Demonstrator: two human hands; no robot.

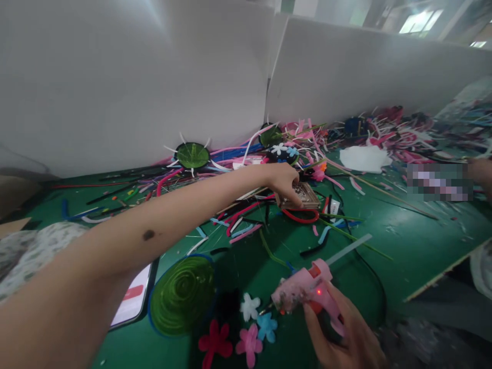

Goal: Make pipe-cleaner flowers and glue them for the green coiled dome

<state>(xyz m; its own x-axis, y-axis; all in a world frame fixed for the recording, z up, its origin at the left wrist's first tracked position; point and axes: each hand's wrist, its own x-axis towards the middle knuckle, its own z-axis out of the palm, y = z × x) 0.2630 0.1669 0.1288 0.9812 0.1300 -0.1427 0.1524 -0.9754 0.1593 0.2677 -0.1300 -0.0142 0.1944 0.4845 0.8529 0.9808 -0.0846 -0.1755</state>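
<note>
My right hand (348, 330) is wrapped around the handle of a pink glue gun (302, 289), which has a clear glue stick out of its back and a red light on. Its nozzle points left, close to a white pipe-cleaner flower (250, 306) and a blue one (266, 327). Pink (249, 343) and red flowers (215, 342) lie nearer me, beside a green coiled disc (183, 294) with a blue rim. Stretched far forward, my left hand (285, 183) grips the left side of a brown, box-like block (305, 195). Red scissor handles (302, 216) show just before it.
Pipe-cleaner scraps (246, 225) litter the green table (284, 246). Two smaller green discs (192, 155) stand by the white partition (154, 87). A phone (134, 294) lies under my left forearm. A dark cable (378, 282) curves at right, where another person's hand (480, 171) shows.
</note>
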